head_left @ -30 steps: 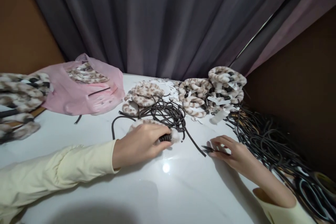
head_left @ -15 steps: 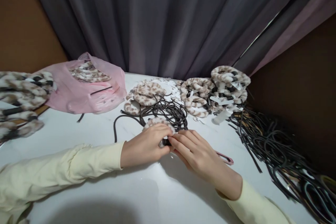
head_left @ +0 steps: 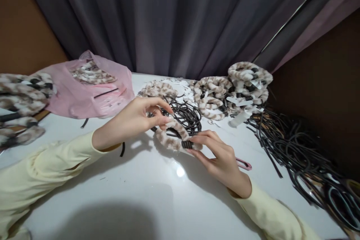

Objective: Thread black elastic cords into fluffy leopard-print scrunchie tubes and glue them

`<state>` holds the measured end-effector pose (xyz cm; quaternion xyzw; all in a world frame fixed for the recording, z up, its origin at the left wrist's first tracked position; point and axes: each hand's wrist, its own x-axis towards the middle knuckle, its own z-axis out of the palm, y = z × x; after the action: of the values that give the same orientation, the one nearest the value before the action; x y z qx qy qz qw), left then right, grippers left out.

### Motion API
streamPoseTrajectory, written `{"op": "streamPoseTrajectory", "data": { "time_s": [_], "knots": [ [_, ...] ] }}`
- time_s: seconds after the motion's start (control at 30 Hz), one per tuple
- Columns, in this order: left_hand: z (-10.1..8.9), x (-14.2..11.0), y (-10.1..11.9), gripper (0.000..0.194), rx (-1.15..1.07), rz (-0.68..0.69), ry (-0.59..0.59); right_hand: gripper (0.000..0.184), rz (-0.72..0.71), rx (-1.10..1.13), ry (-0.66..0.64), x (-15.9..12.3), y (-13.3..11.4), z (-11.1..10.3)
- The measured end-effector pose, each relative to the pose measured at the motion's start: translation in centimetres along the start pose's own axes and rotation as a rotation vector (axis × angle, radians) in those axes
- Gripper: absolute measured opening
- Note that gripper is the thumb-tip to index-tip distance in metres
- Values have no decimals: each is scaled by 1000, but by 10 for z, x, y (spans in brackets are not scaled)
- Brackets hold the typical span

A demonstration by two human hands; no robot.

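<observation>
A small fluffy ring (head_left: 168, 141) in white and brown, with a black ribbed cord wrap (head_left: 186, 144) on its near right side, is at the middle of the table. The fingers and thumb of my right hand (head_left: 216, 153) grip the ring beside the wrap. My left hand (head_left: 137, 118) is over the ring's far left side, thumb and forefinger apart, with nothing visible between them. Right behind the ring lies a loose tangle of black cord (head_left: 189, 116), partly covered by my left hand.
A pink plastic bag (head_left: 81, 105) with fluffy pieces stands at the back left, near more fluffy rings (head_left: 25, 93). Finished-looking fluffy rings (head_left: 250, 78) are piled at the back right. Black cords (head_left: 292, 150) spread along the right edge. A pink-handled tool (head_left: 244, 164) lies by my right wrist.
My left hand has let go of the fluffy ring and moved up and left, its fingers spreading. The ring and its black wrap now show; my right hand still grips it.
</observation>
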<state>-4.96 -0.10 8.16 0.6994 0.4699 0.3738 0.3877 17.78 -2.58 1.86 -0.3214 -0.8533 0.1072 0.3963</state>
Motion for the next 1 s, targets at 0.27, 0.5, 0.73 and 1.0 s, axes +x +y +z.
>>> {"op": "streamPoseTrajectory", "data": {
  "time_s": [0.27,0.5,0.73,1.0],
  "knots": [
    [20,-10,-19,32,439,438,-295,29,-69,20,172,-4,-9,1],
    [25,-17,-16,23,509,583,-306,46,-177,-214,199,-8,-8,0],
    [21,-22,-17,18,357,620,-246,38,-243,-340,200,-9,-4,0],
    [23,-22,-11,17,859,1243,-44,24,-336,-393,224,-10,-3,0]
  ]
}}
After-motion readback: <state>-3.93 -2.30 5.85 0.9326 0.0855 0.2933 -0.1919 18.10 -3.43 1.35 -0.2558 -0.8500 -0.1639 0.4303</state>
